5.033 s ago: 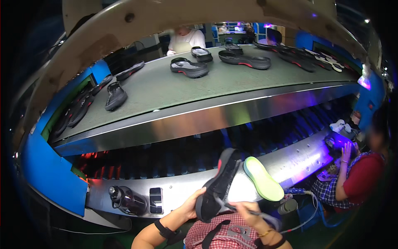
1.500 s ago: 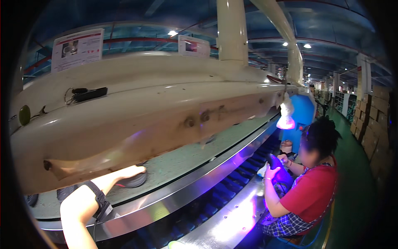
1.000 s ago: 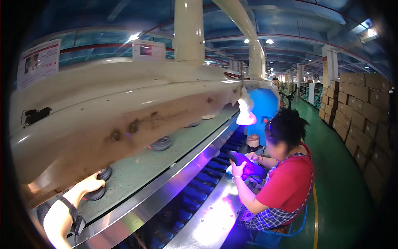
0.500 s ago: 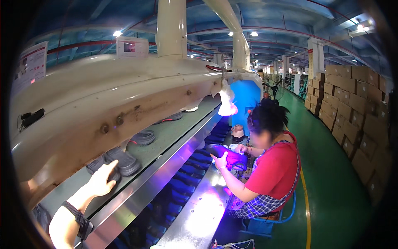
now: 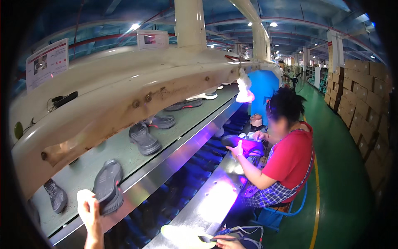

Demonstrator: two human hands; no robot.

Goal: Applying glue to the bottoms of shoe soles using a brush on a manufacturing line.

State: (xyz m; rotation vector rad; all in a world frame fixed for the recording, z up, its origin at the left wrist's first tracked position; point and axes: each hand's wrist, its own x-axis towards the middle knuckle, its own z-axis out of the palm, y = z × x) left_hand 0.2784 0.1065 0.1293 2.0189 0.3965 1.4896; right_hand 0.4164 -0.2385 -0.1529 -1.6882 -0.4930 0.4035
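At the lower left, my left hand (image 5: pixel 89 207) has its fingers curled at the edge of a dark grey shoe sole (image 5: pixel 107 178) with small red accents. The sole is tilted up over the conveyor's metal edge; whether a second one is behind its lower end I cannot tell. Partly cut off by the lower edge, my right hand (image 5: pixel 230 242) is closed around a slim dark tool (image 5: pixel 211 239). The tool's end lies against a pale, brightly lit flat piece (image 5: pixel 180 236), whose kind I cannot make out.
More soles (image 5: pixel 144 139) lie along the green conveyor belt (image 5: pixel 120 143), under a cream machine housing (image 5: pixel 103 99). To the right, a co-worker in red (image 5: pixel 286 153) handles a shoe (image 5: pixel 248 146) under purple light. A metal bench (image 5: pixel 203 207), cables (image 5: pixel 248 230) and stacked cartons (image 5: pixel 360 99) are around.
My left hand has come back toward me from the belt, now with a sole lifted in it. My right hand and the pale piece have come into view below. The view has shifted left.
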